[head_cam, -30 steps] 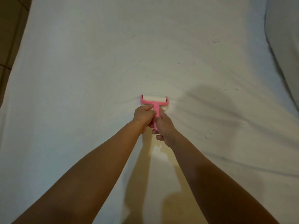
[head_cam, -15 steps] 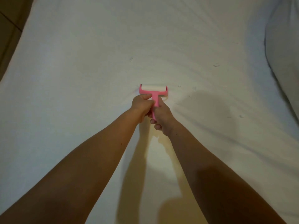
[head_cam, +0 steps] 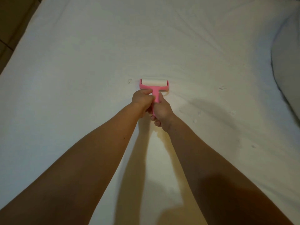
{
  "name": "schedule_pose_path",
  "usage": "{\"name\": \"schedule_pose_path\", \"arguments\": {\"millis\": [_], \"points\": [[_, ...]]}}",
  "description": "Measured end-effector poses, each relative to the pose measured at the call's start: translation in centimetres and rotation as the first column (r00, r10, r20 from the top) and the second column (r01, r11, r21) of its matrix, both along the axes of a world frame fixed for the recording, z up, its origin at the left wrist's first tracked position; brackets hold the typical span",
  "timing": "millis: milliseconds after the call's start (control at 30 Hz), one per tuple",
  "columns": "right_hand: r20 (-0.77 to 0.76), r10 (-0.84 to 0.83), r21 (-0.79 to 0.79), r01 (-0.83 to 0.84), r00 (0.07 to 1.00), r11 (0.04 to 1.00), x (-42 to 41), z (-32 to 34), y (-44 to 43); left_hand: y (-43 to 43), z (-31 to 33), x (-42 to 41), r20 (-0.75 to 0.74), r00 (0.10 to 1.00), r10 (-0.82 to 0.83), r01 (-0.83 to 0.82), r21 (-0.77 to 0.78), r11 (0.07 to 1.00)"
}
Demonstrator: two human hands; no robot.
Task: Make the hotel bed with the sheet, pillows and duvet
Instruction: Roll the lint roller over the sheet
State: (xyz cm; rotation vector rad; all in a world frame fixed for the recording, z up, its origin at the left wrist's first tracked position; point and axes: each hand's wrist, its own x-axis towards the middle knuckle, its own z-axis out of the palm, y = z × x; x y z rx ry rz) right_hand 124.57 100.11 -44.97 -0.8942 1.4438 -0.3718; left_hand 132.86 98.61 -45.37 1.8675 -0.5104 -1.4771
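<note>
Nearest the camera: left forearm (head_cam: 81,159) and right forearm (head_cam: 211,168), both bare, stretched forward over the bed and converging toward the centre. Shadows of both cast on the fabric between and beneath them.

Further out: left hand (head_cam: 142,99), clenched round the upper part of the pink handle just below the crossbar, knuckles up. Right hand (head_cam: 163,111), wrapped round the lower part of the same handle, directly behind the left and touching it, fingertips curled under.

Ahead of the hands: lint roller (head_cam: 154,86), pink frame, white roll, set crosswise to the arms and pressed onto the bed. Shallow creases fanning out from the contact area.

Beneath everything: sheet (head_cam: 81,78), white, spread over the mattress, filling nearly the whole view, lightly wrinkled toward the right. Small bits of lint (head_cam: 195,121) scattered on it: one just left of the roll, several to the right of the right hand.

Far right edge: padded white bedding (head_cam: 289,70), lying on the sheet; pillow or duvet, cannot tell which.

Far upper left corner: dark tiled floor (head_cam: 14,21), beyond the edge of the bed.
</note>
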Motion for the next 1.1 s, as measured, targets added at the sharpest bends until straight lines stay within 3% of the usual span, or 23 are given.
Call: {"name": "schedule_pose_path", "arguments": {"millis": [267,433,1100], "points": [[-0.069,0.035,-0.027,-0.037,0.997,0.999,-0.2,0.0,1.3,1.0,-0.1,-0.4,0.033,0.999,-0.029,0.029,0.004,1.000],[-0.082,0.017,0.036,-0.014,0.997,0.999,-0.9,1.1,5.2,4.9,1.2,-1.2,0.026,0.999,-0.038,0.037,0.042,0.998],[-0.064,0.031,0.249,-0.014,0.997,0.968,-7.7,4.9,33.0,33.1,4.4,-7.4,-0.046,0.996,-0.073,0.082,0.263,0.961]]}}
